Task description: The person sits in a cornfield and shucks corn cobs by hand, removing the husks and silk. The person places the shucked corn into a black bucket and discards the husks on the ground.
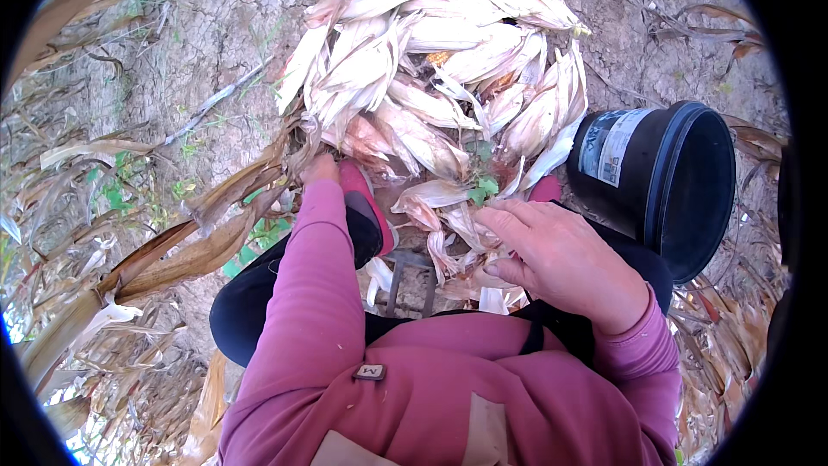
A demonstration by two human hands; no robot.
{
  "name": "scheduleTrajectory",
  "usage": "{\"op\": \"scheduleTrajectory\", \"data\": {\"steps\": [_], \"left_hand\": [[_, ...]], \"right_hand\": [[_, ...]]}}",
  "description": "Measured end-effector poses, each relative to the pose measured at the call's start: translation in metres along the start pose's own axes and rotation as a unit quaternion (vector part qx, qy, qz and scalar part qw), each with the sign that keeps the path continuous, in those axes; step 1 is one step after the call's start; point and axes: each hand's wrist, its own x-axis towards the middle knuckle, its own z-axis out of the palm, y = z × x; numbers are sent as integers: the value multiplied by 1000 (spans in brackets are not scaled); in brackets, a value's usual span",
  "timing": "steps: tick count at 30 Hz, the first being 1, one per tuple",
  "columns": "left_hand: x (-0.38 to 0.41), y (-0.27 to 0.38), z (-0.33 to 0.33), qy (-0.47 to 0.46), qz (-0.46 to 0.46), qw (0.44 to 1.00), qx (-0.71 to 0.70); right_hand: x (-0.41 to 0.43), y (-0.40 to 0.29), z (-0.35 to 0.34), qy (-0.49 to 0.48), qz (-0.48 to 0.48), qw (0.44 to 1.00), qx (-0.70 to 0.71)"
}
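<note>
A pile of corn ears in pale dry husks (446, 45) lies on the ground before me, with yellow kernels showing in a few gaps. My left hand (321, 170) is at the pile's lower left edge, beside a dry corn stalk with brown leaves (213, 226); its fingers are mostly hidden, so what it holds cannot be told. My right hand (546, 252), palm down with fingers apart and nothing in it, hovers near loose husks (446, 217) and a small green-leaved weed (482, 189). Between my feet, each in a pink shoe (367, 200), the loose husks lie scattered.
A black plastic bucket (608, 175) with a label lies on its side at the right, its mouth facing right. A metal frame (413, 278) shows between my legs. Dry corn leaves (718, 343) cover the ground at both sides; cracked soil (220, 45) surrounds the pile.
</note>
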Motion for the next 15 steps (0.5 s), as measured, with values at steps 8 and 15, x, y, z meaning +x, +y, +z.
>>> {"op": "scheduleTrajectory", "data": {"steps": [8, 15], "left_hand": [[-28, 22, -79, 24, 147, 969, -197], [-137, 58, -250, -88, 284, 724, -622]], "right_hand": [[14, 5, -1, 0, 15, 999, -40], [43, 7, 12, 193, -8, 977, -85]]}}
